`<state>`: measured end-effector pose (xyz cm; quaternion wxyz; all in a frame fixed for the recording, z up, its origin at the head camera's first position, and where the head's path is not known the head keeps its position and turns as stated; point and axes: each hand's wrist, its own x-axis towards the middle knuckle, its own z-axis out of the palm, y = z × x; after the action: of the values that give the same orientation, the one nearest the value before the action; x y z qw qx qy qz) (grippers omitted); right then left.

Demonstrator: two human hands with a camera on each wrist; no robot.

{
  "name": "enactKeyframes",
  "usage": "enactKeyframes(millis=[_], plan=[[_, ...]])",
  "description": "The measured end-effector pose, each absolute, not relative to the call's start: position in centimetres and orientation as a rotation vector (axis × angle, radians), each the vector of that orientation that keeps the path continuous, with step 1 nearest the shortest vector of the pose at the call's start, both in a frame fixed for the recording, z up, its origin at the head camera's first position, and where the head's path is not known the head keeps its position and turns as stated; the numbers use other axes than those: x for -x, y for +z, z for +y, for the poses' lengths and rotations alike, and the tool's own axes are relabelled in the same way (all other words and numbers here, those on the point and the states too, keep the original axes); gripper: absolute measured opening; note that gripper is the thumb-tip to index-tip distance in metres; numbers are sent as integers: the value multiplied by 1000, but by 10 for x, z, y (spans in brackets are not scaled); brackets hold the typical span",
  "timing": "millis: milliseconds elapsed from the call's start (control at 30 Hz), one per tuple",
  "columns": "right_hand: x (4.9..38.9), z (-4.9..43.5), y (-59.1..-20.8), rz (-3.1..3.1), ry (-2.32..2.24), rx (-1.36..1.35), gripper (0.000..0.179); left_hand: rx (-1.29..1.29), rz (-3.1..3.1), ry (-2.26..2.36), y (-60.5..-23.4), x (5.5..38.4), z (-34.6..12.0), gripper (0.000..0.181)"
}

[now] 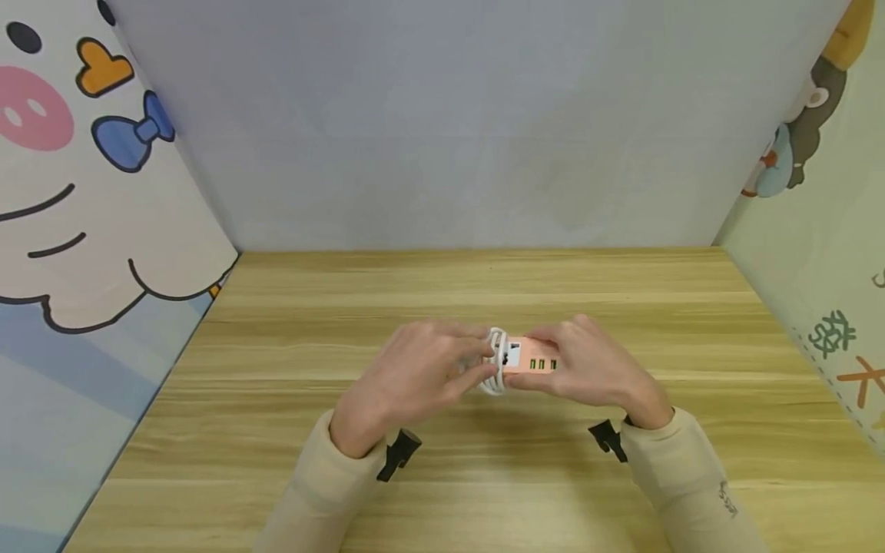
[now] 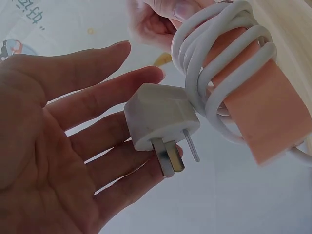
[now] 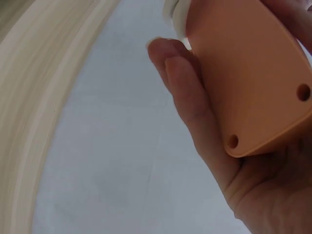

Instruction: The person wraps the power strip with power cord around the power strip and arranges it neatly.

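A small orange-pink power strip (image 1: 539, 352) with several USB ports and a white socket face is held above the table. My right hand (image 1: 601, 369) grips it by the right end, thumb and fingers along its long sides. A white cord (image 2: 196, 56) is wound in several loops around the strip's other end. From the coil hangs a white three-pin plug (image 2: 158, 114), pins pointing down in the left wrist view. Beside the plug and coil is my left hand (image 1: 418, 372), fingers extended and spread behind the plug. Whether its fingertips touch the plug or cord, I cannot tell.
Beneath the hands lies a wood-grain table (image 1: 484, 491). A plain pale wall (image 1: 449, 130) rises at its back edge, with cartoon-printed panels (image 1: 138, 230) at the left and right sides. Black wrist mounts (image 1: 399, 455) sit at both cuffs.
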<state>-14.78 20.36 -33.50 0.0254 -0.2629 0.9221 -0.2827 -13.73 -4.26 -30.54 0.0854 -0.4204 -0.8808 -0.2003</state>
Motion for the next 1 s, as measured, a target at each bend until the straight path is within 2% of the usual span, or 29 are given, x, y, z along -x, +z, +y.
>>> enactKeyframes(millis=[233,500,1000], plan=[[159,198,-356,2821,-894,839,36,1233,-2696,-574,-309,139,-43,15],[178,194,-390,2712,-1011,845,37,1220,-2842,-580,-327,152,-40,17],[192,195,-424,2579,-1067,761,42,1220,-3074,-520,-344,163,-29,24]])
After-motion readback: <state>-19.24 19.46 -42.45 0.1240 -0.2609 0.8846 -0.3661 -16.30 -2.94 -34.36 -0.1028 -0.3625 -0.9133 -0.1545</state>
